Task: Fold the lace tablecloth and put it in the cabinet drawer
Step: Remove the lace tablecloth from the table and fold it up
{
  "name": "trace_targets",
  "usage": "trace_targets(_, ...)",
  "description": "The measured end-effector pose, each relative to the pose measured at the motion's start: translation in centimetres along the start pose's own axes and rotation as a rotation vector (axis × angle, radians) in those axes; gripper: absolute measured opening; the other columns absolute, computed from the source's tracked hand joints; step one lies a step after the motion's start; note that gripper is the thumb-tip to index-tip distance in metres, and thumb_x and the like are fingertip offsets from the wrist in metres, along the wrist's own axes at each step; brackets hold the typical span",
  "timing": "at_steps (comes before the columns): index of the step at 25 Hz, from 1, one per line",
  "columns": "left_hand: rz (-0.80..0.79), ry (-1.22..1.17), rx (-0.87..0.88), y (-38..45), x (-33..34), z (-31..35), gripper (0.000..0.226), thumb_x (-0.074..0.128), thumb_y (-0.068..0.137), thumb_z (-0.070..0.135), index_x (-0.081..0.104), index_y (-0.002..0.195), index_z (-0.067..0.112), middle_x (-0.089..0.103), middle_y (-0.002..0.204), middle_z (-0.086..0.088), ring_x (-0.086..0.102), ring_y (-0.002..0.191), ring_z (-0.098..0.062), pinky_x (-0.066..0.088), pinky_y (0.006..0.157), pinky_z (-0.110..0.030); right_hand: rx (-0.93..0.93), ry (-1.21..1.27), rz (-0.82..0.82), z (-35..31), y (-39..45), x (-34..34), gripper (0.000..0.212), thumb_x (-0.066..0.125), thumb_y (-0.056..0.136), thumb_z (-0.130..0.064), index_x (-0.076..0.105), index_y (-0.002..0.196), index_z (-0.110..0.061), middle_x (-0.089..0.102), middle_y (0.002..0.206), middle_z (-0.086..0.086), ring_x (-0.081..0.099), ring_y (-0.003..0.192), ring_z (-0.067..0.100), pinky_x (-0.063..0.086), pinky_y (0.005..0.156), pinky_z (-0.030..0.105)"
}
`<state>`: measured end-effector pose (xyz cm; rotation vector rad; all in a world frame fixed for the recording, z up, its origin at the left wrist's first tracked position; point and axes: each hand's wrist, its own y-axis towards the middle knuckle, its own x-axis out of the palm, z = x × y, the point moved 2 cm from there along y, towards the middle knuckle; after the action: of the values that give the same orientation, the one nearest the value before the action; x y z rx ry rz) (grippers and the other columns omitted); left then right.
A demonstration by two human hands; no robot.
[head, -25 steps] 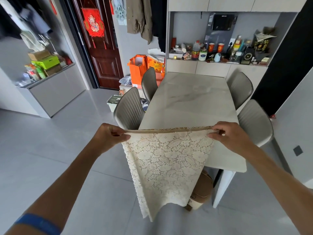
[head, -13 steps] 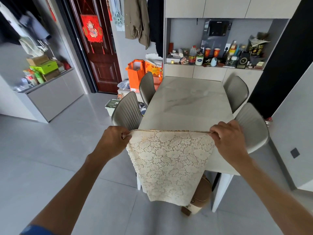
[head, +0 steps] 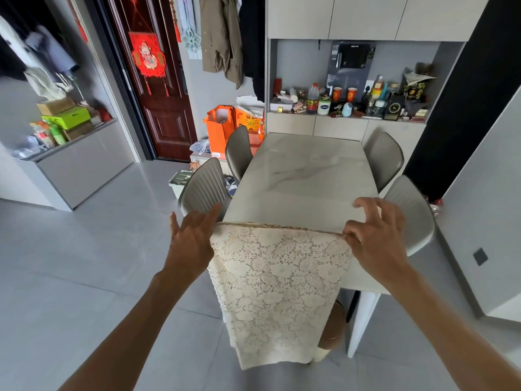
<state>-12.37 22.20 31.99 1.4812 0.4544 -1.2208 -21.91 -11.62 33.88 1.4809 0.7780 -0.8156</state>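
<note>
Currently, the folded lace tablecloth (head: 277, 289) is seen hanging in front of the near end of the marble table (head: 307, 176), its top fold stretched level and its lower edge dangling above the grey tiled floor (head: 84, 277). The right corner of that fold is pinched between the thumb and forefinger of the right hand (head: 376, 238), while the other fingers of that hand are lifted and spread above the tabletop. The left hand (head: 191, 241) is held flat and open, fingers together and pointing forward, against the left corner of the cloth; whether the corner is gripped underneath cannot be told. Four grey chairs are placed around the table, the nearest left chair (head: 205, 190) being just beyond the left hand. A brown stool (head: 334, 327) is partly hidden behind the hanging cloth, under the table. Against the far wall a cabinet (head: 341, 128) is seen, its open shelf crowded with bottles and cups. To the left an orange bag (head: 220, 129) is set beside a dark red door (head: 166, 114).
</note>
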Motion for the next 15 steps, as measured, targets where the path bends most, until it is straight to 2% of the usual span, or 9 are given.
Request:
trace_targets(2, 0.015, 0.062, 0.058, 0.0, 0.1, 0.5, 0.090, 0.079, 0.068, -0.006, 0.042, 0.148, 0.014, 0.068, 0.123, -0.016, 0.051, 0.130, -0.039, 0.006, 0.108, -0.071, -0.022, -0.051, -0.024, 0.4, -0.6, 0.5, 0.012, 0.081, 0.072, -0.017, 0.073, 0.065, -0.021, 0.048, 0.132, 0.005, 0.029, 0.138, 0.036, 0.010, 0.113, 0.068)
trace_targets(3, 0.009, 0.077, 0.065, 0.1, 0.2, 0.7, 0.093, 0.080, 0.067, -0.006, 0.040, 0.148, 0.015, 0.068, 0.123, -0.015, 0.051, 0.130, -0.039, 0.004, 0.107, -0.071, -0.014, -0.050, -0.034, 0.5, -0.9, 0.9, 0.013, 0.082, 0.072, -0.017, 0.073, 0.065, -0.022, 0.048, 0.134, 0.005, 0.027, 0.141, 0.036, 0.007, 0.113, 0.069)
trace_targets(7, -0.015, 0.069, 0.012, 0.5, 0.5, 0.7, 0.082, 0.077, 0.073, -0.002, 0.044, 0.146, 0.017, 0.069, 0.122, -0.013, 0.054, 0.128, -0.034, 0.008, 0.109, -0.075, 0.078, 0.062, -0.072, 1.0, -2.0, 1.7, 0.016, 0.084, 0.073, -0.018, 0.071, 0.065, -0.024, 0.052, 0.136, 0.003, 0.026, 0.143, 0.035, 0.012, 0.111, 0.071)
trace_targets(9, -0.013, -0.047, -0.070, 1.4, 0.3, 1.0, 0.069, 0.070, 0.082, -0.001, 0.047, 0.144, 0.017, 0.070, 0.115, -0.013, 0.061, 0.117, -0.033, 0.014, 0.111, -0.072, 0.133, 0.122, -0.078, 1.5, -2.0, 1.4, 0.016, 0.082, 0.076, -0.019, 0.070, 0.066, -0.024, 0.052, 0.138, 0.002, 0.026, 0.144, 0.033, 0.011, 0.113, 0.069)
trace_targets(10, -0.002, -0.181, -0.130, 2.2, 0.0, 1.2, 0.063, 0.067, 0.086, -0.001, 0.048, 0.143, 0.017, 0.071, 0.109, -0.013, 0.065, 0.108, -0.031, 0.024, 0.111, -0.066, 0.167, 0.175, -0.074, 1.9, -1.7, 1.0, 0.016, 0.080, 0.077, -0.019, 0.069, 0.066, -0.023, 0.053, 0.137, 0.000, 0.028, 0.144, 0.031, 0.010, 0.114, 0.067)
trace_targets(11, 0.020, -0.354, -0.194, 3.1, -0.5, 1.5, 0.057, 0.064, 0.089, 0.000, 0.049, 0.141, 0.017, 0.070, 0.104, -0.014, 0.066, 0.098, -0.029, 0.041, 0.105, -0.054, 0.198, 0.252, -0.057, 2.4, -1.1, 0.3, 0.016, 0.079, 0.079, -0.020, 0.068, 0.067, -0.022, 0.056, 0.134, -0.001, 0.033, 0.142, 0.029, 0.012, 0.114, 0.066)
trace_targets(12, 0.042, -0.529, -0.258, 4.2, -1.0, 1.7, 0.052, 0.063, 0.091, 0.002, 0.051, 0.139, 0.016, 0.068, 0.103, -0.015, 0.065, 0.092, -0.028, 0.051, 0.092, -0.038, 0.217, 0.348, -0.029, 3.0, -0.3, -0.5, 0.017, 0.078, 0.079, -0.021, 0.066, 0.067, -0.020, 0.060, 0.128, -0.001, 0.043, 0.135, 0.026, 0.019, 0.113, 0.064)
trace_targets(13, 0.057, -0.675, -0.314, 5.3, -1.5, 1.9, 0.048, 0.062, 0.092, 0.002, 0.054, 0.137, 0.015, 0.066, 0.104, -0.016, 0.064, 0.090, -0.027, 0.051, 0.081, -0.028, 0.226, 0.460, 0.004, 3.5, 0.6, -1.3, 0.019, 0.078, 0.079, -0.021, 0.064, 0.066, -0.018, 0.065, 0.120, -0.002, 0.054, 0.124, 0.021, 0.029, 0.110, 0.058)
trace_targets(15, 0.073, -0.904, -0.365, 7.3, -2.2, 2.5, 0.044, 0.061, 0.092, -0.003, 0.057, 0.133, 0.013, 0.063, 0.104, -0.012, 0.062, 0.085, -0.020, 0.053, 0.074, -0.019, 0.261, 0.649, 0.033, 4.9, 2.6, -3.0, 0.024, 0.076, 0.080, -0.024, 0.059, 0.066, -0.015, 0.071, 0.103, -0.005, 0.062, 0.095, 0.003, 0.047, 0.093, 0.038)
